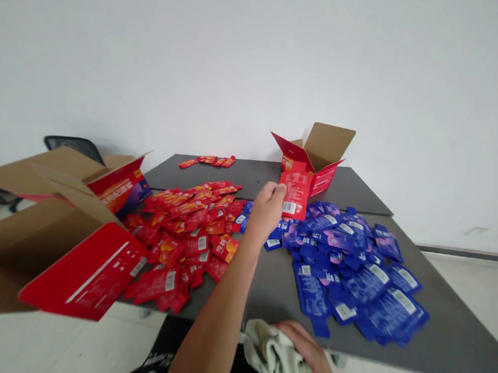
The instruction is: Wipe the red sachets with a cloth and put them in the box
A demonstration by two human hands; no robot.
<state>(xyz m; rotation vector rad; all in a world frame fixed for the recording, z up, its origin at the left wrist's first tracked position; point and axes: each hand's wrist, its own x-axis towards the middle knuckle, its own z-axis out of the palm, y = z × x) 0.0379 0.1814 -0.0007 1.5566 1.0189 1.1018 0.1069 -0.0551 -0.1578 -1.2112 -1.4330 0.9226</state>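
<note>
My left hand [269, 205] reaches out over the middle of the table, fingers closed on the edge of a red packet [297, 191]. The packet is upright, a white barcode near its lower end, just in front of a small open red carton [325, 176]. Low in the view, my right hand [305, 344] grips a crumpled pale cloth [272, 352] close to my body. Below the held packet spreads a heap of blue packets [343, 259]. To the left of my forearm lies a heap of red packets [188, 230].
A large open carton [84, 272] with raised flaps stands at the left, overhanging the table [268, 276]. Several red packets [208, 161] lie at the far edge. A black chair [73, 145] stands behind the large carton. A white wall [232, 68] rises behind the table.
</note>
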